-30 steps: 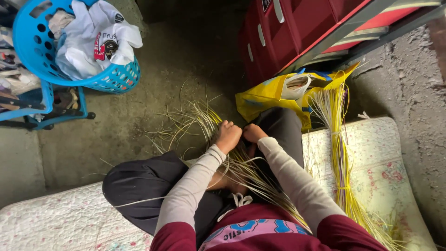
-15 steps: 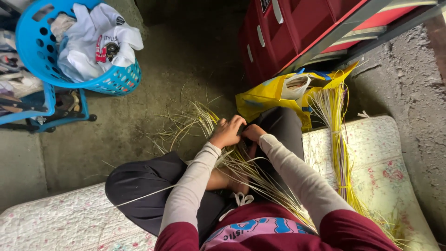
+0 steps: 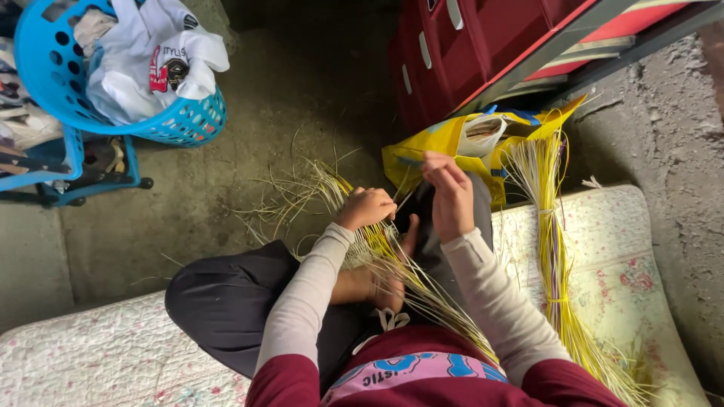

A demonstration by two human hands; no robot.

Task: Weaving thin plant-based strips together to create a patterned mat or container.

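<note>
The person sits cross-legged on a quilted mat (image 3: 113,354), and a bundle of straw strands (image 3: 392,264) lies across the lap, running from the waist out past the knees to the concrete floor (image 3: 226,203). Compared with half a second before, the 2 hands have come apart: earlier they were close together over the straw, and now the right hand (image 3: 451,197) is lifted higher and away from the left one. The left hand (image 3: 366,209) stayed nearly in its place. It is curled into a closed fist around the bundle, where the strands are gathered tight. The right hand has its fingers bent and pinched together on what seems to be 1 thin strand pulled up from the bundle; the strand itself is too fine for me to see clearly.

The straw is pale yellow-green, thin and long. Beyond the left fist the loose ends spread like a fan over the floor. Near the fist a short part looks already woven flat.

At the person's right, a second long sheaf (image 3: 554,279) of the same yellow strands lies on the mat, tied in 2 places. Behind it stands a yellow bag (image 3: 437,147), and further a dark red cabinet (image 3: 483,45). Far at the left is a blue plastic basket (image 3: 45,68) with white cloth inside
</note>
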